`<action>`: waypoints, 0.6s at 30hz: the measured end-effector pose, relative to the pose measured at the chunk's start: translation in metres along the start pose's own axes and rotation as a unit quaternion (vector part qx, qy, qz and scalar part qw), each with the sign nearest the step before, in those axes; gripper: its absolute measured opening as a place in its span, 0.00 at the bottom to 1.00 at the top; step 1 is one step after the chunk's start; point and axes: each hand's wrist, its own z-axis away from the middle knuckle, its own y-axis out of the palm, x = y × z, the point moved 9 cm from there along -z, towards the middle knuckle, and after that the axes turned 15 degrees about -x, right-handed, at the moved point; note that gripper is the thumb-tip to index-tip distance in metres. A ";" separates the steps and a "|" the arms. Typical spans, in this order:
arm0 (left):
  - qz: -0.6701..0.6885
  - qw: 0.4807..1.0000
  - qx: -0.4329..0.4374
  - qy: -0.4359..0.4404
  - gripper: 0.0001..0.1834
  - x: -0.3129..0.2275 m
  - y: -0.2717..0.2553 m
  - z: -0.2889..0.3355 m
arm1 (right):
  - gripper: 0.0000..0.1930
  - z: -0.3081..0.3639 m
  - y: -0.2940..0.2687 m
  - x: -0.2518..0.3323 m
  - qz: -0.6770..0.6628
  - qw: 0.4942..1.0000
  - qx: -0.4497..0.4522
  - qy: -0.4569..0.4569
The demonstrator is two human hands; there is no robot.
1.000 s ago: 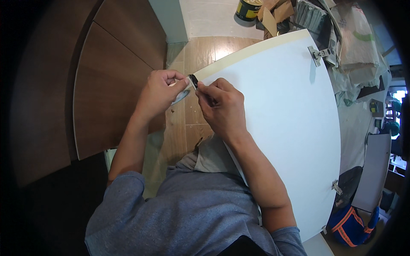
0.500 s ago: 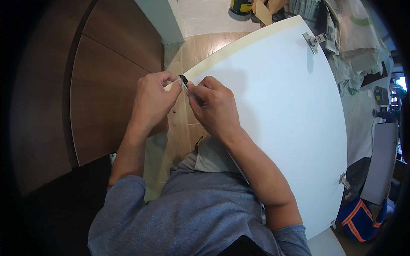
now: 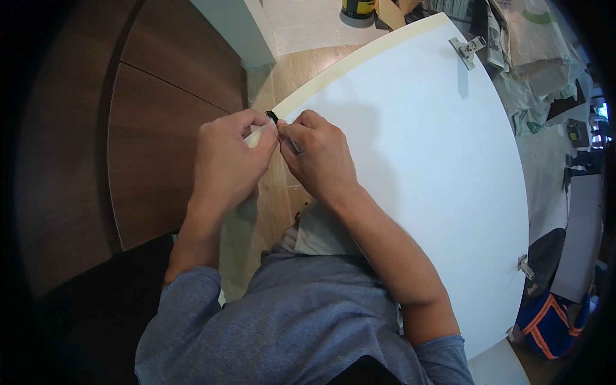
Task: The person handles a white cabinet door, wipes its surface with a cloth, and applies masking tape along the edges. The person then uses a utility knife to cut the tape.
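Note:
A large white board with a curved outline lies before me, and cream masking tape runs along its far-left edge. At the board's left corner my two hands meet, fingertips almost touching. My left hand is closed, pinching a pale cream strip of tape. My right hand is closed round a slim grey tool, mostly hidden by the fingers. Just beyond the fingertips shows a small black piece; whether it belongs to the tool, I cannot tell.
Metal clips grip the board's right edge. Brown cabinet doors stand close on the left. A black and yellow can is at the far side. Plastic sheeting and a blue bag with orange bands lie to the right.
My hands have drawn closer together at the board's corner, the left shifting slightly toward the right fingertips. The view has shifted a little.

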 end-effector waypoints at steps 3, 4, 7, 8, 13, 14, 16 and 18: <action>-0.002 0.999 -0.039 -0.004 0.13 0.001 -0.025 -0.009 | 0.10 -0.005 -0.008 -0.011 -0.105 0.991 -0.003 0.087; 0.007 0.998 -0.060 0.016 0.13 0.001 -0.035 -0.014 | 0.12 -0.007 -0.010 -0.017 -0.152 0.979 -0.010 0.132; -0.024 0.999 -0.041 -0.014 0.16 0.029 -0.032 -0.023 | 0.15 -0.010 -0.013 -0.031 -0.275 0.932 -0.028 0.235; -0.017 0.998 -0.052 -0.002 0.18 0.035 -0.028 -0.024 | 0.15 -0.010 -0.014 -0.033 -0.305 0.918 -0.035 0.250; 0.017 0.992 0.037 -0.118 0.25 0.084 0.005 -0.012 | 0.14 -0.012 -0.016 -0.034 -0.347 0.906 -0.067 0.232; 0.106 0.984 0.032 -0.141 0.25 0.087 0.009 -0.011 | 0.14 -0.011 -0.015 -0.035 -0.345 0.908 -0.066 0.230; 0.298 0.942 0.006 -0.154 0.23 0.088 0.020 -0.017 | 0.13 -0.011 -0.014 -0.037 -0.340 0.910 -0.066 0.227; 0.332 0.931 -0.055 -0.142 0.22 0.093 0.026 -0.023 | 0.12 -0.010 -0.012 -0.039 -0.351 0.903 -0.059 0.239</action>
